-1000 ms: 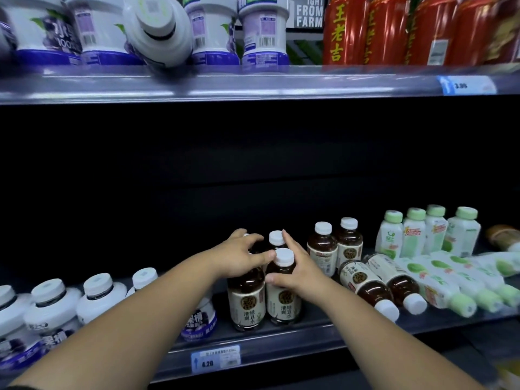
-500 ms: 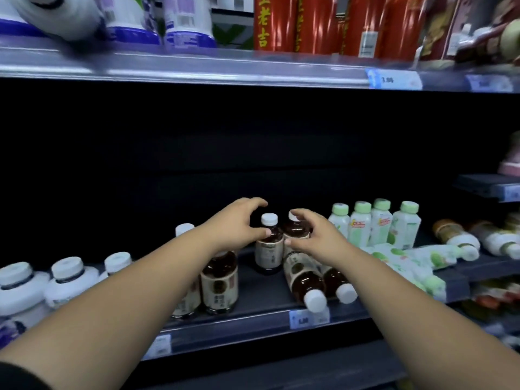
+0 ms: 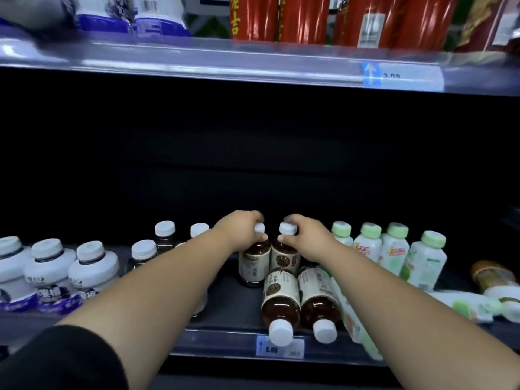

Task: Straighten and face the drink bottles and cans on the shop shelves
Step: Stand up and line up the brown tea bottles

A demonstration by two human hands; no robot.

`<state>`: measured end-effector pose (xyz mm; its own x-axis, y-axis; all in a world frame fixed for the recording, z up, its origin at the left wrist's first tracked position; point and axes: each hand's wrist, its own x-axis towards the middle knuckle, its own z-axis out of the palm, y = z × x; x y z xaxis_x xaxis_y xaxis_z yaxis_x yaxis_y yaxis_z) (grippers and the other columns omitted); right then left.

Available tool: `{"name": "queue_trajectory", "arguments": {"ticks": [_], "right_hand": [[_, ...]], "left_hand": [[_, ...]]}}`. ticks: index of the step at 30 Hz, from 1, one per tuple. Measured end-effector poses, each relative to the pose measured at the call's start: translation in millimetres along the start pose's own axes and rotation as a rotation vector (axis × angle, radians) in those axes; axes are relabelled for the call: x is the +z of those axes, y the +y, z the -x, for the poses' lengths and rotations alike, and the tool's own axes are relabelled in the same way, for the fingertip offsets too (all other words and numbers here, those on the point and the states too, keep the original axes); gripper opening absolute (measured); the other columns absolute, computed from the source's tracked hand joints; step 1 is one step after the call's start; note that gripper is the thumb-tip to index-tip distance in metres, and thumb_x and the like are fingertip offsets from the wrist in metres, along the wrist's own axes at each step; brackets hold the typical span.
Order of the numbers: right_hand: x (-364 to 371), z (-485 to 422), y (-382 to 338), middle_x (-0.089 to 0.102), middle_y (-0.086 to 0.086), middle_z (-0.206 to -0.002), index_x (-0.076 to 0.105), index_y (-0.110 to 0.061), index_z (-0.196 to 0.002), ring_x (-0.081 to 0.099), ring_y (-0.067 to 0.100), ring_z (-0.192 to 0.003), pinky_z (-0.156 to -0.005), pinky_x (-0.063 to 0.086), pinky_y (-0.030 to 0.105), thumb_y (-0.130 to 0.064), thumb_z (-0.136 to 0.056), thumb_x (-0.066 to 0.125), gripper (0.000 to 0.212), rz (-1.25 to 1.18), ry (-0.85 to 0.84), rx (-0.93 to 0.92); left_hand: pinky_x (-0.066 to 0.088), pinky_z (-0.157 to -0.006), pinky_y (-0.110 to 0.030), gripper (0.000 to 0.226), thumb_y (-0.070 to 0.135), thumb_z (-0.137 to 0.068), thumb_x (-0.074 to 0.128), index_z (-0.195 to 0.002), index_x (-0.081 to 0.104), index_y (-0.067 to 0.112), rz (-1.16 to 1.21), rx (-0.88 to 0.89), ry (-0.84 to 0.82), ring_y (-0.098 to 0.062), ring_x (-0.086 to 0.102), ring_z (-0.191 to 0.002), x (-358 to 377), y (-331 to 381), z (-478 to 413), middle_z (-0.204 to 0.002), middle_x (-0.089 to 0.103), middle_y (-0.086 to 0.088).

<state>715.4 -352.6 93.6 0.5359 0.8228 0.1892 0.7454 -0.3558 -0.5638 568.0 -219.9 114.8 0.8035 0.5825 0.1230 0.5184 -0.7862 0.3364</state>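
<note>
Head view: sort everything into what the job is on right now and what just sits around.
In hand: left hand gripping the left upright tea bottle; right hand gripping the right upright tea bottle; toppled tea bottles in front.
Lying about: green-capped bottles; white tubs; red bottles overhead.

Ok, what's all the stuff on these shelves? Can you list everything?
Left tea bottle: one, brown, white cap, upright, lower shelf middle.
Right tea bottle: one, same colours, upright beside it.
Fallen tea bottles: two, brown, lying in front, caps toward the edge.
Other tea bottles: at least three, brown, upright behind left arm.
Squat bottles: three, white, blue labels, lower shelf left.
Green-capped bottles: four upright, others lying, white, lower shelf right.
Red bottles: about four, top shelf.
Blue-labelled bottles: at least two, white, top shelf left.
Price tags: two, blue-white, shelf edges.
Left hand: grips left tea bottle's top.
Right hand: grips right tea bottle's top.
</note>
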Motion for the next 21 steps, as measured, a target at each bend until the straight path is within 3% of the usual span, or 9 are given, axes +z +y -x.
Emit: {"name": "queue_trajectory", "arguments": {"ticks": [2, 6, 10, 13, 17, 21], "right_hand": [[1, -6, 2, 0.065, 0.0, -0.123, 0.056, -0.027, -0.136, 0.062, 0.019, -0.106, -0.089, 0.052, 0.034, -0.041, -0.088, 0.073, 0.053, 0.035, 0.031, 0.014], [2, -11, 5, 0.064, 0.003, -0.125, 0.056, -0.026, -0.136, 0.062, 0.021, -0.109, -0.091, 0.051, 0.034, -0.039, -0.09, 0.071, 0.05, 0.037, 0.021, 0.018], [3, -13, 2, 0.064, 0.003, -0.111, 0.055, -0.026, -0.125, 0.063, 0.018, -0.094, -0.082, 0.054, 0.034, -0.032, -0.093, 0.068, 0.034, 0.028, -0.004, 0.012], [4, -15, 1, 0.063, 0.002, -0.103, 0.053, -0.027, -0.117, 0.063, 0.016, -0.087, -0.075, 0.055, 0.033, -0.03, -0.095, 0.065, 0.025, 0.025, -0.017, -0.003], [9, -14, -5, 0.061, 0.0, -0.112, 0.052, -0.029, -0.13, 0.063, 0.015, -0.096, -0.084, 0.055, 0.033, -0.029, -0.096, 0.063, 0.035, -0.006, -0.045, -0.026], [15, -15, -19, 0.063, -0.003, -0.112, 0.056, -0.03, -0.124, 0.062, 0.012, -0.098, -0.086, 0.053, 0.029, -0.026, -0.095, 0.066, 0.031, -0.067, -0.094, -0.043]], "left_hand": [[0.053, -0.084, -0.036, 0.042, 0.043, -0.089, 0.068, -0.127, 0.057, 0.028, -0.063, 0.006, -0.004, -0.02, 0.062, -0.103, 0, 2, -5, -0.118, 0.064, 0.001], [0.049, -0.092, -0.031, 0.042, 0.021, -0.088, 0.07, -0.128, 0.059, 0.026, 0.032, 0.067, -0.124, -0.018, 0.058, -0.113, -6, -8, -16, -0.127, 0.06, 0.001], [0.049, -0.092, -0.031, 0.047, 0.035, -0.084, 0.076, -0.127, 0.06, 0.024, 0.013, 0.093, -0.115, -0.017, 0.059, -0.111, -9, -16, -24, -0.125, 0.063, 0.001], [0.047, -0.099, -0.033, 0.05, 0.027, -0.087, 0.073, -0.134, 0.057, 0.024, -0.099, 0.135, -0.159, -0.019, 0.056, -0.12, -14, -23, -29, -0.133, 0.06, 0.001], [0.045, -0.104, -0.036, 0.054, 0.026, -0.086, 0.074, -0.136, 0.055, 0.028, -0.098, 0.123, -0.22, -0.018, 0.054, -0.123, -28, -43, -30, -0.137, 0.057, 0.004], [0.043, -0.106, -0.037, 0.049, 0.024, -0.088, 0.073, -0.133, 0.057, 0.032, -0.015, 0.114, -0.265, -0.015, 0.053, -0.123, -35, -57, -24, -0.135, 0.057, 0.008]]}}
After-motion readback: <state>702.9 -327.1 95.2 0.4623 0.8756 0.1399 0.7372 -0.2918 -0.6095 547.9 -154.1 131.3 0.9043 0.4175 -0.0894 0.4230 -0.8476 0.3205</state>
